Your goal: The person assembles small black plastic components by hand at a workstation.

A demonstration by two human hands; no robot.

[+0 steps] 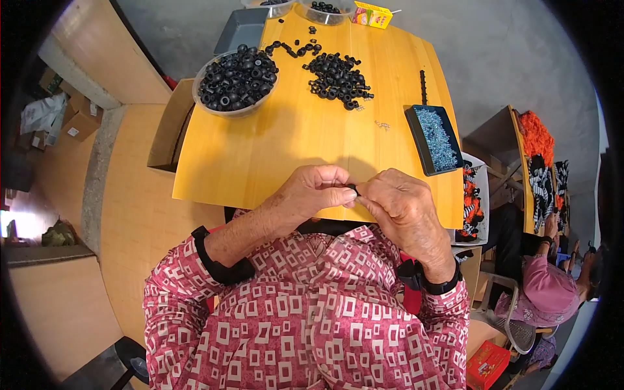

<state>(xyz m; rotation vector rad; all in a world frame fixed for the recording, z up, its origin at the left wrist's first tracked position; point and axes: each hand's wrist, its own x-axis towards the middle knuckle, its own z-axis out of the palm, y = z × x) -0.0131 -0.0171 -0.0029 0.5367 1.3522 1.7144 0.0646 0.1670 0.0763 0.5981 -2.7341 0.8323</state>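
Just over the near edge of the table, my left hand (311, 190) and my right hand (403, 203) meet at the fingertips. Pinched between them is a small black plastic part (353, 188), mostly covered by the fingers. Beyond the hands lies a loose heap of small black plastic parts (338, 78), with a few tiny silvery screws (382, 125) nearer to me. A round clear tub (204, 105) at the far left is heaped with round black plastic pieces (239, 78). To the right, a dark tray (414, 133) holds a mass of small bluish metal screws (435, 140).
At the table's back stand a grey tray (240, 31), clear bowls (325, 18) of black parts and a yellow drink carton (372, 15). A white box (480, 201) of orange and black-striped items sits off the right edge. Another person (549, 292) sits farther right.
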